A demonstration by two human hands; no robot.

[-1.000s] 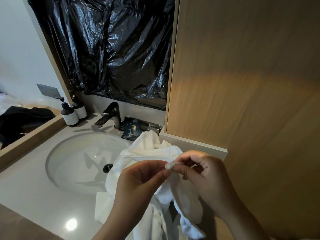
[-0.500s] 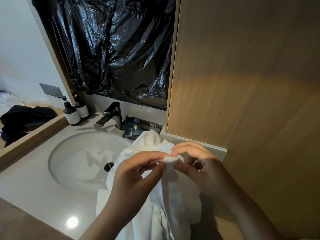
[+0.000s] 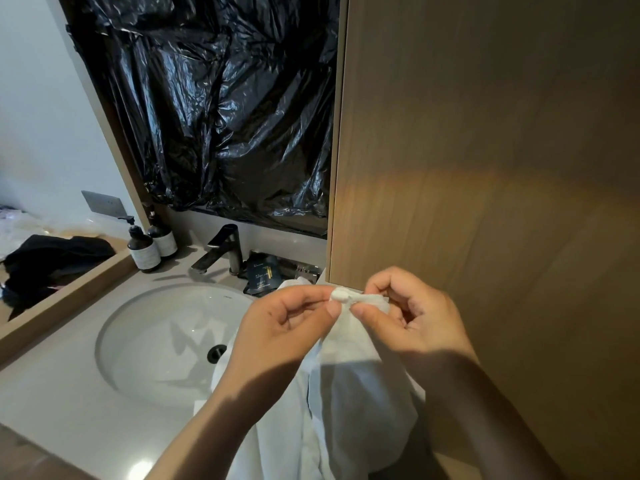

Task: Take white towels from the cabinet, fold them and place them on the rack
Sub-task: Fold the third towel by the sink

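Observation:
A white towel (image 3: 349,393) hangs down in front of me over the right side of the counter. Both hands hold it at one bunched top corner. My left hand (image 3: 287,330) pinches that corner between thumb and forefinger. Right beside it, my right hand (image 3: 412,323) pinches the same corner, its other fingers curled. The wooden cabinet (image 3: 485,168) fills the right half of the view, its door closed. No rack is in view.
A round white sink (image 3: 156,341) with a black faucet (image 3: 221,247) sits in the pale counter (image 3: 52,386). Two dark pump bottles (image 3: 145,247) stand at the back left. Black plastic sheeting (image 3: 221,109) covers the mirror. Dark sachets (image 3: 263,275) lie behind the towel.
Both hands have risen slightly with the towel corner, lifting the towel higher above the counter. The pinch on the corner has stayed.

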